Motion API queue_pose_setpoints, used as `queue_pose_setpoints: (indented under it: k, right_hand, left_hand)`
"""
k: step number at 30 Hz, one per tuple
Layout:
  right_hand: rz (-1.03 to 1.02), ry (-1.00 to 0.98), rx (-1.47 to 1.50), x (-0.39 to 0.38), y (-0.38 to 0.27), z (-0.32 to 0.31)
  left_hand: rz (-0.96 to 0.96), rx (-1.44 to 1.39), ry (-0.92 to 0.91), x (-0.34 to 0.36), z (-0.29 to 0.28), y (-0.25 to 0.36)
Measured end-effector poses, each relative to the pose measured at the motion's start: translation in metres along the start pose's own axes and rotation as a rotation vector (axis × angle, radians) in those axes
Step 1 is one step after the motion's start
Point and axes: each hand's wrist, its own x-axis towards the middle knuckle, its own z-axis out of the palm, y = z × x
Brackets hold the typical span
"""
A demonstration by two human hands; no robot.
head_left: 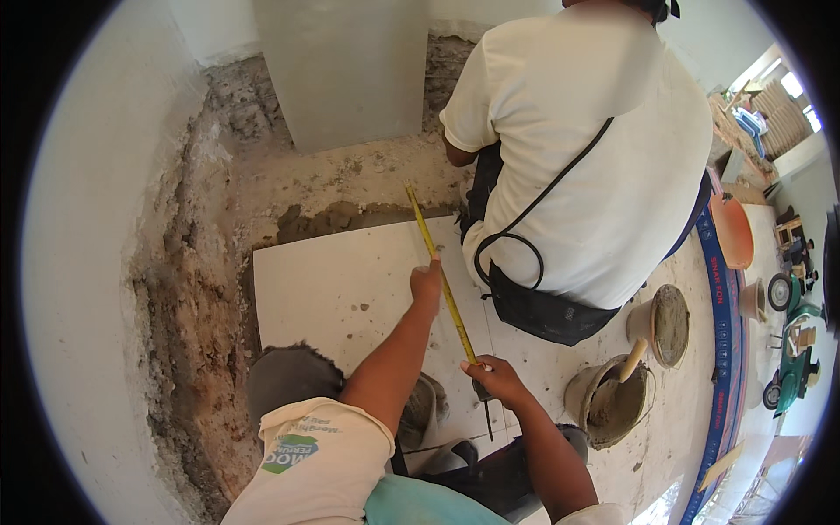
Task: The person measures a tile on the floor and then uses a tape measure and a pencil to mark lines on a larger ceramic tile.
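Note:
A yellow tape measure (456,316) is drawn out over a large pale floor tile (319,284), its far end reaching past the tile's edge onto the rough ground. My left hand (426,282) is closed on the blade about midway, thumb along it. Nearer to me, my right hand (497,381) is wrapped round the case end, which my fingers partly hide. A dark strap dangles below that hand. Wet mortar (341,219) shows along the tile's far edge.
A co-worker (595,166) crouches ahead right, back turned. Mortar buckets (604,411) (669,324) stand at the right, the nearer with a wooden-handled tool. Another bucket (422,411) is below my left arm. Broken wall base (201,297) runs along the left; a grey panel (350,79) stands beyond.

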Motion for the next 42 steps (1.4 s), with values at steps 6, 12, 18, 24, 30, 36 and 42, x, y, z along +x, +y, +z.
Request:
queue_pose_setpoints:
  k: [6, 12, 18, 24, 30, 36, 42]
  right_hand:
    - [0.09, 0.102, 0.054, -0.03, -0.016, -0.011]
    - [0.058, 0.226, -0.203, -0.048, -0.009, -0.006]
    - [0.147, 0.094, -0.156, -0.085, -0.018, -0.034]
    - [0.09, 0.004, -0.334, -0.114, -0.026, -0.091]
    - [0.116, 0.086, -0.266, -0.112, 0.011, -0.087]
    - [0.183, 0.04, -0.229, -0.116, 0.027, -0.092]
    - [0.342, 0.014, -0.317, -0.113, 0.014, -0.087]
  left_hand:
    - [0.004, -0.047, -0.21, -0.072, 0.034, -0.023]
    - [-0.041, -0.223, -0.236, -0.096, 0.034, -0.022]
    - [-0.035, -0.266, -0.038, -0.07, 0.023, 0.017]
    - [0.005, -0.312, 0.041, -0.055, 0.005, 0.037]
    - [0.043, -0.108, 0.112, -0.059, 0.029, -0.009]
    - [0.029, 0.022, 0.17, -0.073, 0.049, -0.024]
    - [-0.109, -0.116, 0.175, -0.069, 0.055, -0.041]
